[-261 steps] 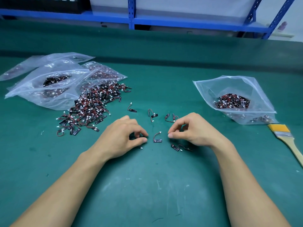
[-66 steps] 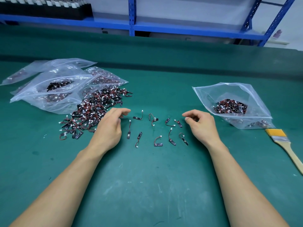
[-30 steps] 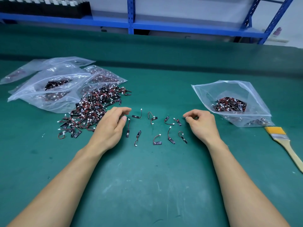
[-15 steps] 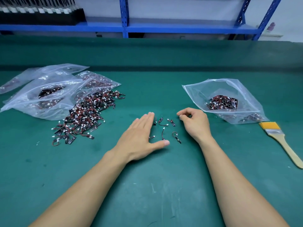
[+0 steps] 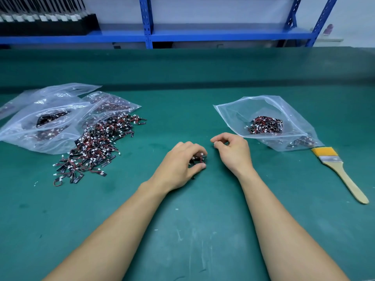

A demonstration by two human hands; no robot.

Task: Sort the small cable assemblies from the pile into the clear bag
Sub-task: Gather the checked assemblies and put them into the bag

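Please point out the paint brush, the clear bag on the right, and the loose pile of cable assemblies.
paint brush (image 5: 346, 179): head view, wooden handle.
clear bag (image 5: 243, 114): head view, bare plastic near its left corner.
pile of cable assemblies (image 5: 97, 145): head view, middle of the heap.

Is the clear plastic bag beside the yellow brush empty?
No. The clear plastic bag holds a clump of small red-and-black cable assemblies, seen through its wall.

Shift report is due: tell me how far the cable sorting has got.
Done: a small batch of assemblies lies in the clear bag. In hand: the left hand grips a gathered cluster on the mat; the right hand is curled beside it, contents unclear. Left: the large pile by the other bags is unsorted, so most lies ahead.
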